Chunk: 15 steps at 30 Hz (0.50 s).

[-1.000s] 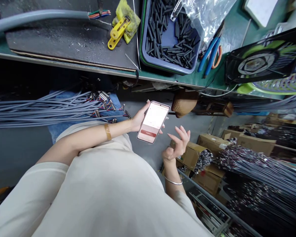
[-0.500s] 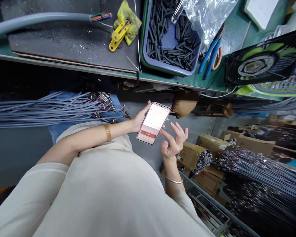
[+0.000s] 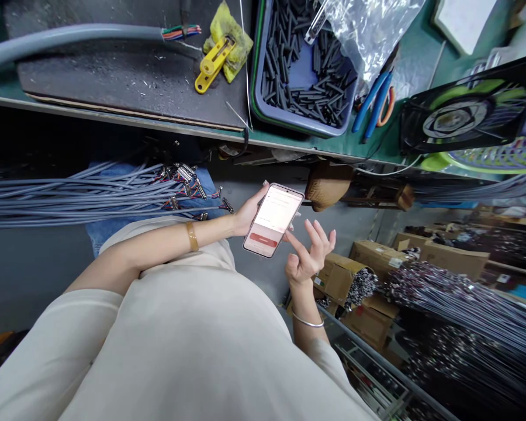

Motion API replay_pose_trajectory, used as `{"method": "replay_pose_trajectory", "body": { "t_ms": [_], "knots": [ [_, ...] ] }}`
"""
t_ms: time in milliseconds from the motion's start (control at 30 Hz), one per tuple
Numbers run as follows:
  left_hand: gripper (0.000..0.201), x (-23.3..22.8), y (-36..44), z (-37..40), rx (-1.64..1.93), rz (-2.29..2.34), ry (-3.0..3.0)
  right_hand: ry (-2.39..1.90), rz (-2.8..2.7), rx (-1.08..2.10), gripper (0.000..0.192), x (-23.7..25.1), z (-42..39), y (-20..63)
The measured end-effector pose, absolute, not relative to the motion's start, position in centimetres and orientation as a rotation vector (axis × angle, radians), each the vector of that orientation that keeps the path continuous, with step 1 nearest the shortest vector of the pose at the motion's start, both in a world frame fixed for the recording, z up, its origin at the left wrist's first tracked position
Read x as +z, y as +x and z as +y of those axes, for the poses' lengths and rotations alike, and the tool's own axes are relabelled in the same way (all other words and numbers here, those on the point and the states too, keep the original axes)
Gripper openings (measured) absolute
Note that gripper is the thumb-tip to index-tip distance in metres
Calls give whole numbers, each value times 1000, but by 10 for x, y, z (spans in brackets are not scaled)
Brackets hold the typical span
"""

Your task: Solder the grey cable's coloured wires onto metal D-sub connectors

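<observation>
My left hand has its grip closed around the phone, holding it screen-up in the air in front of my lap, below the edge of the table. My right hand sits just beside the phone's lower right corner, grip open and holding nothing, with one fingertip at the screen's edge. A bundle of grey cables lies across my lap, left of the phone.
</observation>
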<state>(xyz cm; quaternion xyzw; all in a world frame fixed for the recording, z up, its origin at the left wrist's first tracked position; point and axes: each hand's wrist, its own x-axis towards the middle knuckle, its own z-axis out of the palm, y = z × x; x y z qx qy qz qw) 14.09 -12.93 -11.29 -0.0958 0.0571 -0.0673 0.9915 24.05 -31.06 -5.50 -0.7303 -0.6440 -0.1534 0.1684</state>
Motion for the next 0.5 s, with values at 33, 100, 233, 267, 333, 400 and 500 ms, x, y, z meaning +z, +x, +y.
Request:
{"method": "replay_pose_trajectory", "body": {
  "t_ms": [33,100,233,267,333,400,500],
  "knots": [
    [86,-113,141,-129,-133,116,-194,-2076,-1840,-446,52,-55,-311,241],
    [86,-115,142,-130,-135,131,-200,-2092,-1869,-446,51,-55,-311,240],
    [87,-117,142,-131,-149,144,-230,-2121,-1916,-383,51,-55,-310,238],
    [87,-117,142,-131,-150,129,-234,-2113,-1890,-384,52,-55,-309,238],
    [88,-117,141,-131,-145,93,-229,-2088,-1786,-403,54,-54,-308,237],
    [90,-116,140,-131,-137,73,-217,-2082,-1670,-408,52,-53,-307,237],
    [93,-114,140,-129,-133,68,-201,-2095,-1586,-387,44,-51,-306,239]
  ]
}}
